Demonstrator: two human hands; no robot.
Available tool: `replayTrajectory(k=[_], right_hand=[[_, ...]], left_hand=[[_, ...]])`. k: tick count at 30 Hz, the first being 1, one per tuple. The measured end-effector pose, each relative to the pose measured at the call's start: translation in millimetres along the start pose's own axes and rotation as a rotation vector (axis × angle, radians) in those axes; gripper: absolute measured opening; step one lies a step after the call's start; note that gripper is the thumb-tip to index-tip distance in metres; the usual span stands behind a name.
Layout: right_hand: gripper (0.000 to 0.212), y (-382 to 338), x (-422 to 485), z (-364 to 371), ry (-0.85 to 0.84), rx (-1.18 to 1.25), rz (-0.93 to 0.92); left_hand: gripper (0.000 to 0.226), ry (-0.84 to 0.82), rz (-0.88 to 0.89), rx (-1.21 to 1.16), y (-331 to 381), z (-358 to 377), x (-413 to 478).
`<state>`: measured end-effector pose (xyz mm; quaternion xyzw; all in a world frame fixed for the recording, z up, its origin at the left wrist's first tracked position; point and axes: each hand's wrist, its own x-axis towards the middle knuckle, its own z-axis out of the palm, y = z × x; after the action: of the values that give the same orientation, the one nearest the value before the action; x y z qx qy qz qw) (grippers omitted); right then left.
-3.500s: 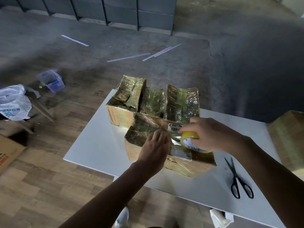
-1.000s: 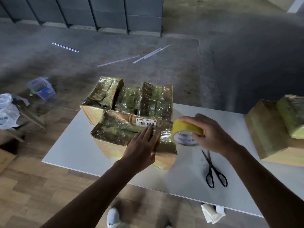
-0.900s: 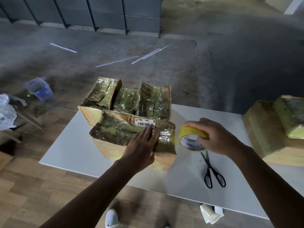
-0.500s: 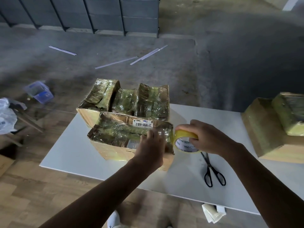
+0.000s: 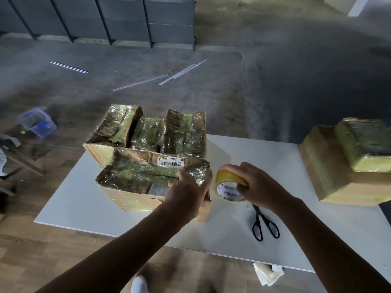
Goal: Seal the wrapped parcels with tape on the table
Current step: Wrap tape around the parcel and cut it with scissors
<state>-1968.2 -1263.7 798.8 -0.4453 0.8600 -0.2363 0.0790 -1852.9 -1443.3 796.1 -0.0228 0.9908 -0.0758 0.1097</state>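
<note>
**Desk:** Report the fingers first.

**Operator:** I read the left hand with its fingers curled round the right end of the front parcel, gripping the film-wrapped top edge; the right hand grips the tape roll, fingers over the yellow rim, thumb against the printed core; the roll stands on edge just right of the left fingers, close beside the parcel's end; whether a strip of tape runs between roll and parcel I cannot tell.

**Desk:** And where does the work lie?

**Operator:** The front parcel sits on the white table and stretches leftward from the left fingers; a barcode label lies on its top just beyond those fingers; the rear parcel stands directly behind, apparently touching, with wrapped bundles upright in it; black scissors lie flat on the table, nearer me than the right fingers, partly under that wrist; well right of the right fingers I note stacked parcels at the table's end, a smaller one atop a larger.

**Desk:** Off the table?

**Operator:** Far left of the left fingers, a clear plastic tub on the floor; pale strips on the concrete, well beyond the fingers; folded paper below the near table edge.
</note>
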Motion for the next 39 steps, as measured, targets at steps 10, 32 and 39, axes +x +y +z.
replayTrajectory(k=[10,32,39], right_hand=[[0.057,10.1,-9.0,22.5,-0.222,-0.321,0.023],[0.058,-34.4,13.8,6.8,0.28,0.222,-0.101],[0.058,-111.1,51.3,-24.2,0.438,0.397,-0.25]], left_hand=[[0.084,-0.039,0.002,-0.027,1.6,-2.9,2.4],[0.078,0.179,-0.064,-0.268,-57.6,-56.2,-49.6],[0.077,0.441,-0.104,-0.801,-117.9,-44.1,-92.8]])
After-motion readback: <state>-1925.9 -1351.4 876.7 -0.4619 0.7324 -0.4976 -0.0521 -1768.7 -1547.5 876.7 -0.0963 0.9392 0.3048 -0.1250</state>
